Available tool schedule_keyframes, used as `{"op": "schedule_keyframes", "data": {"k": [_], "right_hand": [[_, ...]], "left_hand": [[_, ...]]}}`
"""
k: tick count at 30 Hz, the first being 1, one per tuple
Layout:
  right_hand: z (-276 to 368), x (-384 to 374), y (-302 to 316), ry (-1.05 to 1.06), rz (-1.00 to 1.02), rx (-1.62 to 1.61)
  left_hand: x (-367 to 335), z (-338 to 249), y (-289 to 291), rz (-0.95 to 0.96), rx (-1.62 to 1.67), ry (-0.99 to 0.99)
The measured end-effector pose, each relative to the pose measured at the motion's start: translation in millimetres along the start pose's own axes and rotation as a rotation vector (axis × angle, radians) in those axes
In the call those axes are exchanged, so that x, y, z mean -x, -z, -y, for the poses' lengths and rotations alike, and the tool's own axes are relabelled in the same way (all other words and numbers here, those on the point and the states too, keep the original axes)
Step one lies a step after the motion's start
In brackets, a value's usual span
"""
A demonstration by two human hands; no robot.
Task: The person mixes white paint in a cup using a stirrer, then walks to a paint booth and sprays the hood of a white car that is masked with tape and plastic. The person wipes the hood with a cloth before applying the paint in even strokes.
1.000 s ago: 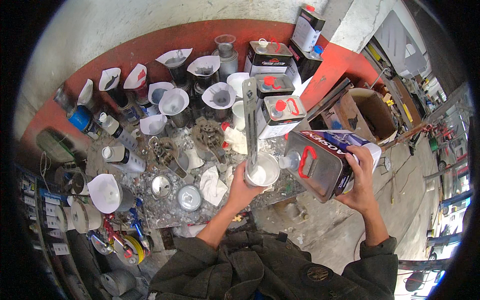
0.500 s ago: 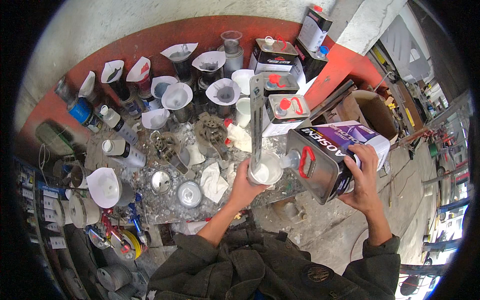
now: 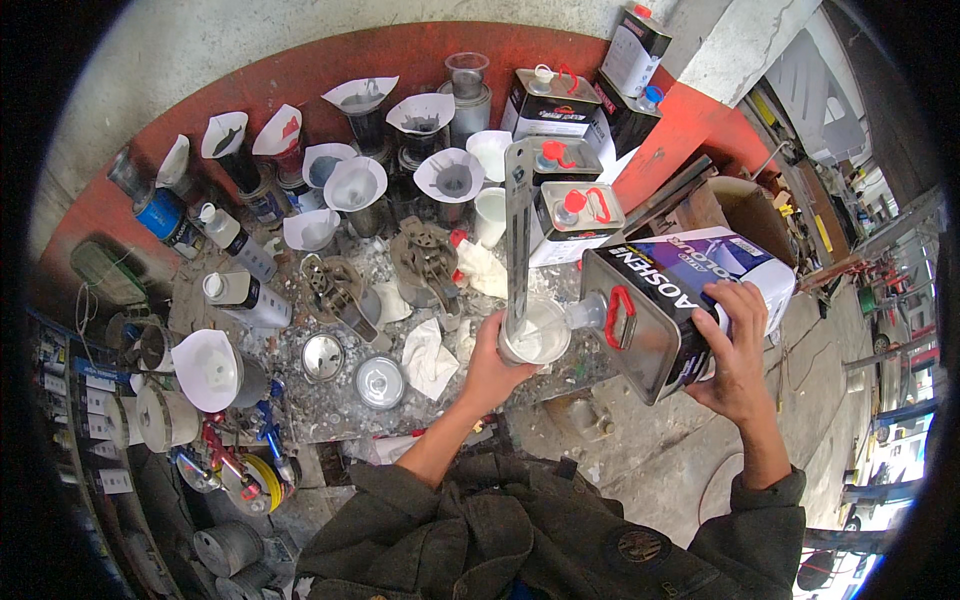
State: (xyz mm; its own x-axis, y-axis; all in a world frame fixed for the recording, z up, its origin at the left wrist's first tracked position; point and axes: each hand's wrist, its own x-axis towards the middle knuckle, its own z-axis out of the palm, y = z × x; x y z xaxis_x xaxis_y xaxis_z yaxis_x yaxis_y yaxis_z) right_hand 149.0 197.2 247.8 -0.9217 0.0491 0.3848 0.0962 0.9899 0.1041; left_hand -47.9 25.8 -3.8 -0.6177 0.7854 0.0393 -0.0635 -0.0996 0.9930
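My left hand is wrapped round a white plastic cup with pale liquid inside. A long metal mixing ruler stands upright in this cup, leaning on its left side. My right hand grips a rectangular metal solvent can, purple, black and white, tipped on its side toward the cup. Its clear spout is at the cup's right rim, and a red handle sits on its top face. Whether liquid is flowing I cannot make out. The fingers under the can are partly hidden.
A paint-spattered bench lies ahead. Several cups with paper strainers, such as this one, line the red wall. More cans stand behind the cup. Spray guns hang near left; a crumpled cloth and round lid lie left of my hand.
The can in my right hand has shifted slightly to the right and stays tipped. The cup has moved a little to the right, with the ruler still in it.
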Motion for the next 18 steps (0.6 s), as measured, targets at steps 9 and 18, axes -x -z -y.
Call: {"op": "schedule_keyframes", "data": {"k": [9,18], "right_hand": [[0.2,0.2,4.3,-0.018,0.025,-0.016],[-2.2,7.9,5.5,-0.022,0.020,0.002]], "left_hand": [[0.9,-7.8,-0.4,-0.007,0.087,0.052],[-0.1,-3.9,-6.2,-0.012,0.075,0.047]]}}
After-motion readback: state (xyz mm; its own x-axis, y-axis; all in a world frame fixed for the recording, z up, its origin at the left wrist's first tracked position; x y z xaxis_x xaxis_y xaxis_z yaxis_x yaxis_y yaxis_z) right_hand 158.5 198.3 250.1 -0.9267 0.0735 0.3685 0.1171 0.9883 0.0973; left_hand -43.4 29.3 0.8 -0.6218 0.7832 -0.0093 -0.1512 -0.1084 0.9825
